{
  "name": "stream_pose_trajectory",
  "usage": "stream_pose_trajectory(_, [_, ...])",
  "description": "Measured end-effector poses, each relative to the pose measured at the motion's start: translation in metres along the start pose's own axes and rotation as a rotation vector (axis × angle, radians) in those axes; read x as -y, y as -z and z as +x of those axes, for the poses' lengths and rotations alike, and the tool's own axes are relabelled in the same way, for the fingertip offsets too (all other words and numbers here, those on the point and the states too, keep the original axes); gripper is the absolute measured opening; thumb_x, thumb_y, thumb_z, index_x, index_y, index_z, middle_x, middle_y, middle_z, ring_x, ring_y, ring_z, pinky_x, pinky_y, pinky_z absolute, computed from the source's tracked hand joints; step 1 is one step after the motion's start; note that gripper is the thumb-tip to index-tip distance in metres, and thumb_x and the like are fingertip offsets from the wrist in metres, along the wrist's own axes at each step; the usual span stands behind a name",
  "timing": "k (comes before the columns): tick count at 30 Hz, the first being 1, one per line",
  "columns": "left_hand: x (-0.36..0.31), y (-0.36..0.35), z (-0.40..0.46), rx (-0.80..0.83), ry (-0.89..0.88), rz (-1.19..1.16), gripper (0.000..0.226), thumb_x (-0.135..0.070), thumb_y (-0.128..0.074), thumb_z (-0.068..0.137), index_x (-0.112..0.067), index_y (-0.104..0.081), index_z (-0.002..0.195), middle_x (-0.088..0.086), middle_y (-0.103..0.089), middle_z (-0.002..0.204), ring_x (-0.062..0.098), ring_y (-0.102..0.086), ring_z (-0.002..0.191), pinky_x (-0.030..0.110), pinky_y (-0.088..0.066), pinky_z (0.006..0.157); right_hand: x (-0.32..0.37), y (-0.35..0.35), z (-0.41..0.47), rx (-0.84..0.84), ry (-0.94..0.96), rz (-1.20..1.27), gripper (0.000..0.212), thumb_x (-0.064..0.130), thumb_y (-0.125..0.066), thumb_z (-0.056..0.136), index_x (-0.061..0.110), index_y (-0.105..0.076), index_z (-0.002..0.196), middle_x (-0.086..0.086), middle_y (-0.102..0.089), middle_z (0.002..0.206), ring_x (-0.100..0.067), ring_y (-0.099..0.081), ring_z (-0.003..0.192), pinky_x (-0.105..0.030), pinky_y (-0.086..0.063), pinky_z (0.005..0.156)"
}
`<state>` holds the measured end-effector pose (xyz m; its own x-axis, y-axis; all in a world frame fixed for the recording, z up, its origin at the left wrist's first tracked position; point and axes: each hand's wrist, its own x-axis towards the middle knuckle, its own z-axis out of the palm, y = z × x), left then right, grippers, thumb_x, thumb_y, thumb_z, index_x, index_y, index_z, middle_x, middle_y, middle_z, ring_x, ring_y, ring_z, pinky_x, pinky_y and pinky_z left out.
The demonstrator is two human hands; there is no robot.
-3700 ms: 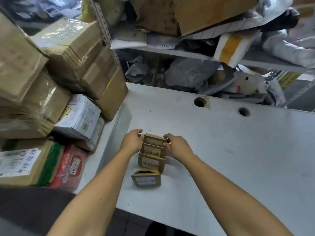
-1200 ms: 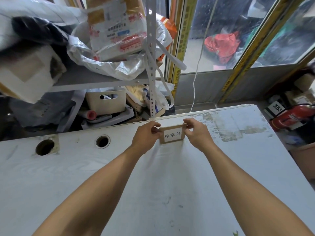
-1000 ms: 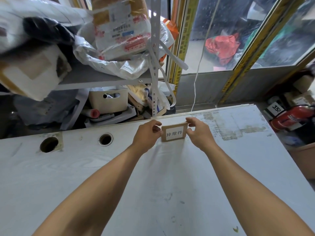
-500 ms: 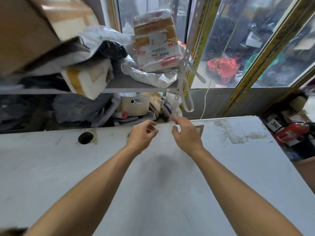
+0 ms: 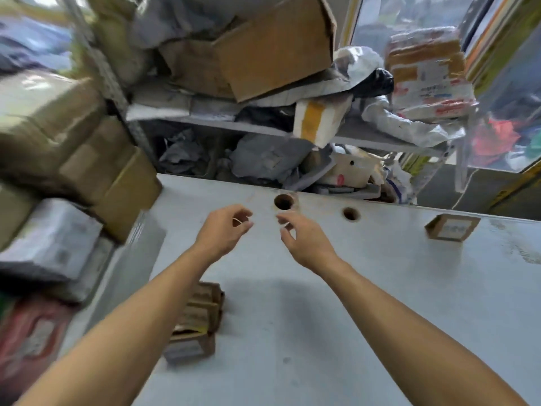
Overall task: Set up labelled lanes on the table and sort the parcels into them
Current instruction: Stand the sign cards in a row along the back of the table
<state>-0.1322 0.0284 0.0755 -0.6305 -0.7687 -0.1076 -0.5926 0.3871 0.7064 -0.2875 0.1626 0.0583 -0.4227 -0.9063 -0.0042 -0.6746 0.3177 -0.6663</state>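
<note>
Fingers of both the left hand (image 5: 225, 230) and right hand (image 5: 304, 241) are hanging loosely curled, holding nothing, above the desk (image 5: 351, 317). One label card (image 5: 449, 227) is standing near the far right edge; the remaining cards (image 5: 196, 320) are waiting stacked near the left edge, likely next to be picked up.

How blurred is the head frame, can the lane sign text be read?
Head view: motion blur is heavy at the left, smearing the boxes; the placed sign is soft, its label unreadable; the sign stack is blurred too. Both hands are fairly sharp, casting a soft shadow on the table. Wide-angle bending shows at the edges.
</note>
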Motion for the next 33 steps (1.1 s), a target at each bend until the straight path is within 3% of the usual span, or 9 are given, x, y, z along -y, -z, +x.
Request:
stream_pose_trajectory(2, [0.034,0.022,-0.013,0.025,0.039,0.044,0.019,-0.026,-0.067,0.094,-0.021,-0.068,0.112,-0.007,-0.068,0.100,0.010,-0.063,0.088,0.022,-0.047,0.076,0.021,-0.032,0.000,0.109,0.015,-0.035,0.038,0.024,-0.054,0.101,0.021,-0.056,0.139,0.004,-0.064,0.128,-0.005,-0.055,0.100,-0.021,-0.041,0.092])
stream_pose_trajectory(5, [0.079,0.041,-0.031,0.073,0.113,0.062,0.021,-0.021,-0.067,0.094,-0.019,-0.069,0.115,0.000,-0.070,0.109,0.016,-0.064,0.097,0.035,-0.054,0.089,0.043,-0.076,-0.007,0.282,0.043,-0.082,0.037,0.032,-0.052,0.102,0.023,-0.056,0.138,0.005,-0.064,0.129,-0.007,-0.058,0.100,-0.021,-0.043,0.089])
stream_pose_trajectory(10, [0.131,0.049,-0.049,0.209,0.190,0.198,0.028,-0.026,-0.067,0.093,-0.026,-0.066,0.121,0.001,-0.065,0.126,0.017,-0.059,0.115,0.028,-0.045,0.092,0.058,-0.123,-0.014,0.459,0.045,-0.157,0.043,0.047,-0.052,0.100,0.027,-0.055,0.138,0.005,-0.062,0.132,-0.012,-0.060,0.109,-0.028,-0.046,0.092])
stream_pose_trajectory(15, [0.153,0.041,-0.052,0.280,0.234,0.264,0.034,-0.021,-0.069,0.091,-0.025,-0.063,0.125,0.001,-0.063,0.129,0.019,-0.061,0.111,0.026,-0.047,0.086,0.058,-0.143,-0.015,0.518,0.027,-0.263,0.034,0.034,-0.053,0.101,0.023,-0.059,0.133,0.001,-0.064,0.129,-0.019,-0.057,0.116,-0.033,-0.045,0.095])
stream_pose_trajectory(20, [0.152,0.031,-0.045,0.212,0.189,0.198,0.015,-0.022,-0.064,0.095,-0.026,-0.067,0.109,-0.005,-0.069,0.111,0.009,-0.058,0.091,0.018,-0.042,0.073,0.050,-0.138,-0.010,0.367,-0.005,-0.213,0.026,0.023,-0.050,0.101,0.018,-0.067,0.119,-0.002,-0.069,0.116,-0.020,-0.061,0.106,-0.032,-0.048,0.086])
stream_pose_trajectory(23, [0.137,0.029,-0.035,0.130,0.180,0.048,0.016,-0.022,-0.065,0.094,-0.026,-0.064,0.110,-0.010,-0.066,0.105,0.008,-0.060,0.092,0.021,-0.046,0.073,0.039,-0.116,-0.003,0.258,-0.054,-0.121,0.025,0.024,-0.051,0.102,0.017,-0.066,0.121,0.000,-0.069,0.115,-0.015,-0.059,0.102,-0.024,-0.043,0.083])
stream_pose_trajectory(26, [0.112,0.022,-0.020,0.116,0.170,-0.013,0.009,-0.020,-0.066,0.093,-0.027,-0.064,0.099,-0.009,-0.067,0.097,0.011,-0.063,0.092,0.027,-0.050,0.078,0.021,-0.081,0.004,0.162,-0.133,-0.027,0.023,0.024,-0.054,0.101,0.018,-0.067,0.119,0.003,-0.070,0.111,-0.010,-0.058,0.097,-0.019,-0.040,0.078])
stream_pose_trajectory(29, [0.077,0.002,-0.006,0.147,0.148,-0.059,0.010,-0.019,-0.065,0.094,-0.027,-0.065,0.087,-0.010,-0.069,0.085,0.012,-0.065,0.085,0.026,-0.050,0.072,-0.005,-0.044,0.005,0.077,-0.210,0.063,0.021,0.021,-0.057,0.100,0.020,-0.068,0.118,0.007,-0.069,0.107,-0.008,-0.059,0.096,-0.009,-0.037,0.074])
stream_pose_trajectory(33, [0.022,-0.042,0.010,0.213,0.118,-0.137,0.010,-0.019,-0.060,0.096,-0.022,-0.065,0.088,-0.005,-0.071,0.083,0.014,-0.066,0.083,0.025,-0.047,0.065,-0.045,0.007,-0.002,-0.061,-0.317,0.165,0.024,0.023,-0.059,0.100,0.024,-0.065,0.123,0.011,-0.066,0.106,-0.006,-0.059,0.096,-0.019,-0.046,0.083])
